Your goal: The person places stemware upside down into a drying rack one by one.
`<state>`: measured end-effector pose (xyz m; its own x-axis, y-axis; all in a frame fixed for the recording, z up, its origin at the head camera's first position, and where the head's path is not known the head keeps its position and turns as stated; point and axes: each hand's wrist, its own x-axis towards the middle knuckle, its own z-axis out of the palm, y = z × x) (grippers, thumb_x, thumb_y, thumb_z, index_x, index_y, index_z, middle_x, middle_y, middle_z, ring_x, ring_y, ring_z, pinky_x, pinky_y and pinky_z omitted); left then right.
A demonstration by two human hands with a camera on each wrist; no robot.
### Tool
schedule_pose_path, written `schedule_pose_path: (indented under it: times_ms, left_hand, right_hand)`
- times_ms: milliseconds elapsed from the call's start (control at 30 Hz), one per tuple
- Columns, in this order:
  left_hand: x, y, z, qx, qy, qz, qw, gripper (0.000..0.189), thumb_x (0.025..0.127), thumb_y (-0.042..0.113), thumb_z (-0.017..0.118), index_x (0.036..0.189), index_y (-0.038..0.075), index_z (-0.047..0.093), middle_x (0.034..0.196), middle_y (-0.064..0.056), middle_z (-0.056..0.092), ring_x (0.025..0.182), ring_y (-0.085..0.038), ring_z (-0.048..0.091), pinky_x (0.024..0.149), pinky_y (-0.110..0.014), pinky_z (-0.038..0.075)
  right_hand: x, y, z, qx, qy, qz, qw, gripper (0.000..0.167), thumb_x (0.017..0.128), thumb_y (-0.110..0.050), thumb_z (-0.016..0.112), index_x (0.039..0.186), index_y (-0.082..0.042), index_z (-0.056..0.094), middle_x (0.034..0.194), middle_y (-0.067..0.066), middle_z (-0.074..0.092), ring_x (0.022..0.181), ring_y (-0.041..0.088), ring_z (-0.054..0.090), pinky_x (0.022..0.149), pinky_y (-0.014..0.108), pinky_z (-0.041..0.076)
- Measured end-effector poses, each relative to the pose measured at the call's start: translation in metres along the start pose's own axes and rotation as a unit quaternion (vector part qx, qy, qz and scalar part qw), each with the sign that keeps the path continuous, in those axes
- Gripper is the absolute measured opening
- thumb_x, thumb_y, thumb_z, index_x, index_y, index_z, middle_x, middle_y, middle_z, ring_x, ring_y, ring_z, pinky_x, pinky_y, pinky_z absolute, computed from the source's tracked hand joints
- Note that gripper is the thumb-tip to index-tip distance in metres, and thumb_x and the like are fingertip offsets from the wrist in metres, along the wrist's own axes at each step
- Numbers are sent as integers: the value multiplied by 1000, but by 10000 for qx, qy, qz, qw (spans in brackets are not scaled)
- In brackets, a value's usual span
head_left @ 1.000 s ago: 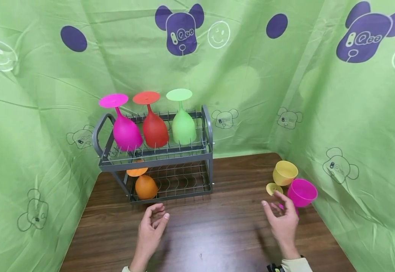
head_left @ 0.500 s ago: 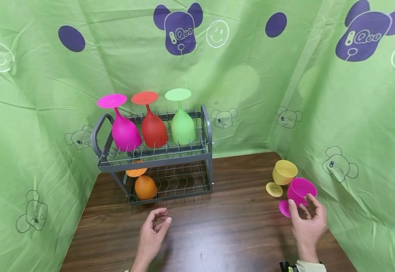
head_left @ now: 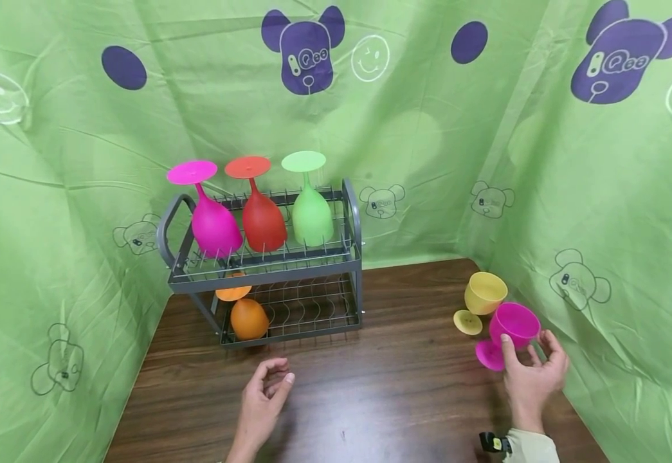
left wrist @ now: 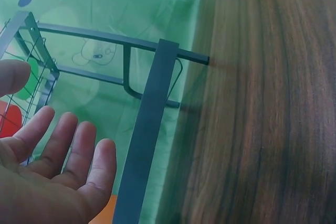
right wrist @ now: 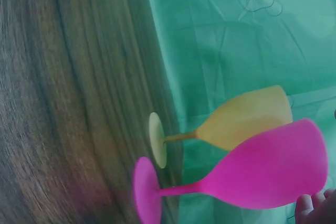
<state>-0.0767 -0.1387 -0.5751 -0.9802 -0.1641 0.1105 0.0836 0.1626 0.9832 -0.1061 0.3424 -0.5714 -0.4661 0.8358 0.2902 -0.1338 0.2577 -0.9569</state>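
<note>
Just ahead of the right grip (head_left: 535, 379), the nearer one, a matte bright-pink stemmed goblet (head_left: 515, 325) stands upright, long axis vertical, foot lower and leftward. This grip's thumb and fingers are apart astride the bowl; contact is unclear. A matte yellow stemmed goblet (head_left: 485, 292) stands beyond, ahead-left. The left grip (head_left: 263, 399), relaxed and holding nothing, is well apart. Below lies the wood-grain counter (head_left: 393, 386); printed green fabric (head_left: 619, 212) rises to the right.
</note>
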Motion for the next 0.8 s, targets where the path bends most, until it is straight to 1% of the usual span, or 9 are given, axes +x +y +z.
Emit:
schedule_pose_path:
  times_ms: [100,167,200,267,400,500,567,700,800]
  left_hand:
    - [0,-1,-1,21,6,-55,10000,29,94,10,80,121,11,69,118,-5,70,112,-20,69,92,-23,62]
    - [-1,-2,-1,20,7,-52,10000,29,94,11,81,121,11,69,117,-5,70,111,-17,68,92,-24,62]
    - [-1,-2,-1,35,7,-33,10000,29,95,12,80,121,11,69,117,-5,70,110,-16,68,92,-24,63]
    - [-3,-3,-1,23,5,-14,10000,28,95,11,80,121,11,70,117,-5,70,109,-17,69,92,-25,63]
    - [-5,-5,-2,56,32,4,10000,27,95,9,79,120,10,70,116,-5,71,108,-21,69,91,-26,63]
    - [-6,-6,-2,54,32,-60,10000,26,95,10,79,119,11,70,116,-4,71,109,-23,70,91,-27,64]
    - [-6,-7,-2,30,18,-93,10000,26,96,11,79,120,9,70,116,-4,71,109,-23,70,91,-28,64]
    - [-5,-8,-3,63,-10,-132,9999,29,96,11,79,122,4,69,117,-5,71,110,-25,69,91,-28,63]
    - [-6,-8,-4,109,8,-185,9998,30,95,10,79,122,3,69,117,-4,71,110,-23,69,91,-28,63]
  right_hand:
    - [6,10,4,-58,-29,266,9996,79,79,-9,93,148,-13,55,133,-10,51,128,10,52,111,25,53]
    - [9,16,6,-44,-71,427,9991,82,78,-11,94,149,-14,53,136,-9,50,130,9,51,113,25,51]
    - [11,19,7,-59,-79,472,9988,84,77,-12,95,150,-14,53,136,-9,49,130,9,51,114,26,51]
    - [13,25,8,-127,-102,514,9985,87,77,-13,96,151,-16,51,137,-10,48,131,9,50,115,27,50]
    - [15,37,10,-419,-157,487,9978,90,75,-16,97,153,-21,51,134,-14,46,127,7,51,115,27,51]
    - [14,44,11,-613,-130,463,9970,90,75,-17,97,153,-24,52,130,-17,45,122,5,53,113,27,52]
    - [14,47,12,-735,-101,426,9963,89,76,-19,97,152,-25,53,128,-19,45,119,3,53,113,28,53]
    - [12,50,12,-891,-66,375,9953,87,76,-23,97,152,-25,54,126,-21,45,115,-1,52,108,25,55]
    - [10,51,13,-913,-79,346,9952,87,76,-25,97,151,-26,54,124,-21,46,112,-1,53,103,21,55]
